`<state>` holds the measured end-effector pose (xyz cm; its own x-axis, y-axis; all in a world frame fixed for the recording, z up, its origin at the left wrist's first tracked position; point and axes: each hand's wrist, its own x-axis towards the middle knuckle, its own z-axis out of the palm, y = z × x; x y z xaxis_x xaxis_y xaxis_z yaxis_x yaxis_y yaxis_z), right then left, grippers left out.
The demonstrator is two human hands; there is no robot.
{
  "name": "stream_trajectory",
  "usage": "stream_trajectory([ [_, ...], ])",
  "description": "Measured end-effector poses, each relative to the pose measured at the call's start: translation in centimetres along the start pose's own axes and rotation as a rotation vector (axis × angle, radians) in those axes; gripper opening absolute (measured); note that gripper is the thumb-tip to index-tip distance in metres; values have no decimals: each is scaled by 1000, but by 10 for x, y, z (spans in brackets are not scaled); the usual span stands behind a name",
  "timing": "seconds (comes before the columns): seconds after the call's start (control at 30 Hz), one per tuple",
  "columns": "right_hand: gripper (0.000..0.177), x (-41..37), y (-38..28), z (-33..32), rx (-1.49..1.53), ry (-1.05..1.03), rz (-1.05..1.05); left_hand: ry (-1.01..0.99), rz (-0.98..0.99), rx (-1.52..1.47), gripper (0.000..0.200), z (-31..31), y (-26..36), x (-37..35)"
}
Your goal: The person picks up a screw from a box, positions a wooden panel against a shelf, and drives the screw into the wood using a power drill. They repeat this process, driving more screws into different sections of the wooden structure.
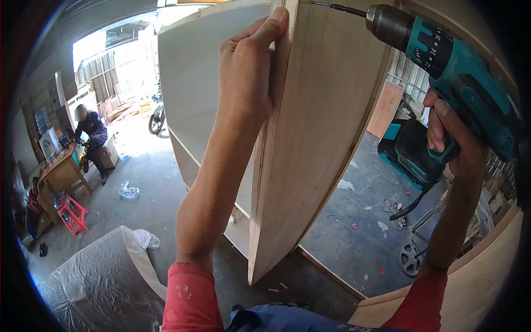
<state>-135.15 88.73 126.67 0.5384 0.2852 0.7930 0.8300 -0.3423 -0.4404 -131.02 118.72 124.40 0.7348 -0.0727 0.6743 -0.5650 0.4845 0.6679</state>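
Note:
In my right hand (pixel 451 130) is a teal and black cordless drill (pixel 467 77), my fingers wrapped round its grip. Its long driver bit (pixel 343 9) points left, with the tip close to the upper part of a pale wooden panel (pixel 332 105). My left hand (pixel 249 63) grips the upright edge of the wooden cabinet (pixel 215 83), thumb up against the edge strip and fingers bent behind it. The drill's battery (pixel 409 166) hangs below my right hand. Shelves show on the cabinet's left, partly behind my left forearm.
A person (pixel 94 133) sits beside a wooden desk (pixel 61 169) at the left. A red stool (pixel 72 214), a crumpled plastic bag (pixel 129 191) and a plastic-wrapped bundle (pixel 105 276) are on that side. Cords (pixel 394 205) and a spoked wheel (pixel 410 259) lie right of the cabinet.

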Motion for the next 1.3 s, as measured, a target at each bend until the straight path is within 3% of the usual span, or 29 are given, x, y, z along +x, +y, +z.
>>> stream_trajectory([
  [0.13, 19, 2, -2, 1, -47, 0, -33, -100, -10, -116, 37, 6, 3, -4],
  [0.2, 19, 3, -2, 0, -92, 6, -59, 210, 16, -58, 39, 11, -19, 18],
  [0.33, 20, 4, -3, -2, -66, -21, -43, 85, 91, -167, 41, 14, -19, 21],
  [0.4, 20, 3, -1, -4, -54, -39, -53, 256, 44, -88, 45, 29, -9, 15],
  [0.5, 19, 2, 2, -3, -124, -25, -185, 113, 192, -130, 45, 15, -22, 24],
  [0.7, 22, 3, -5, 1, -116, 16, -56, 195, 34, 71, 41, 11, -11, 11],
  [0.8, 18, 2, -4, 0, -118, -32, -111, 283, 42, 27, 40, 15, -14, 17],
  [0.87, 17, 2, 2, -4, -166, -34, -237, 242, 60, 11, 40, 8, -18, 20],
  [1.03, 16, 6, -2, -4, -185, -12, -157, 210, 61, 1, 40, 15, -19, 17],
  [1.1, 16, 6, -3, -4, -191, -4, -137, 290, 216, -42, 41, 24, -23, 15],
  [1.2, 15, 7, -5, -1, -203, 7, -177, 201, 66, -44, 42, 4, -22, 22],
  [1.3, 19, 8, -10, 0, -168, -33, -80, 198, 149, 4, 43, 17, -19, 12],
])
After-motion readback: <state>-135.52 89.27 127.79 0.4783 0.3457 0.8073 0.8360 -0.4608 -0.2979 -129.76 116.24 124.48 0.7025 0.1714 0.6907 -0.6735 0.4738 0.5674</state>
